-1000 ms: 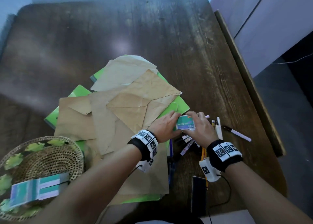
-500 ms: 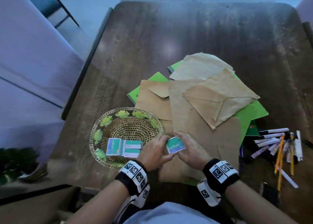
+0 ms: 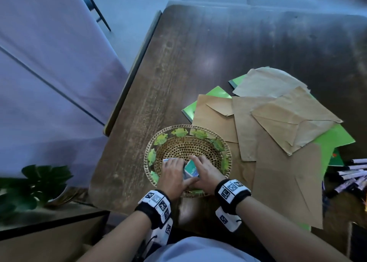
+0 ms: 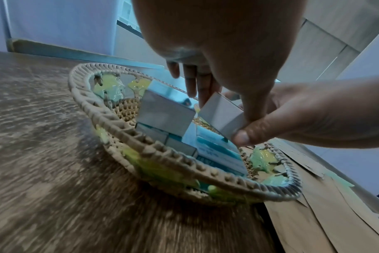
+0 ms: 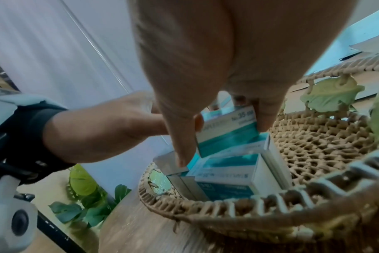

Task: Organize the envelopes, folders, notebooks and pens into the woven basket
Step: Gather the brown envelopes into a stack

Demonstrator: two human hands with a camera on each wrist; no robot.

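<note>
A woven basket (image 3: pixel 228 154) with green leaf trim sits at the table's near left. Several small teal-and-white boxes (image 5: pixel 227 172) lie stacked inside it. Both hands hold one more small teal box (image 3: pixel 191 169) tilted just above that stack. My left hand (image 3: pixel 179 171) pinches its left side, thumb in front and fingers behind. My right hand (image 3: pixel 196 170) grips its right side, thumb (image 5: pixel 182 150) low and fingers (image 5: pixel 264 118) on top. Brown envelopes (image 3: pixel 278 122) lie fanned over green folders (image 3: pixel 335 138) to the right. Pens (image 3: pixel 353 174) lie heaped at the far right edge.
The dark wooden table (image 3: pixel 198 53) stretches bare behind the basket, its left edge (image 3: pixel 131 79) close by. A leafy plant (image 3: pixel 39 182) stands on a low dark shelf beyond that edge. One envelope corner (image 3: pixel 234 140) touches the basket's right rim.
Both hands carried the small teal box leftward from the pens, across the envelopes, and down into the basket onto the other boxes. My view swung left with them.
</note>
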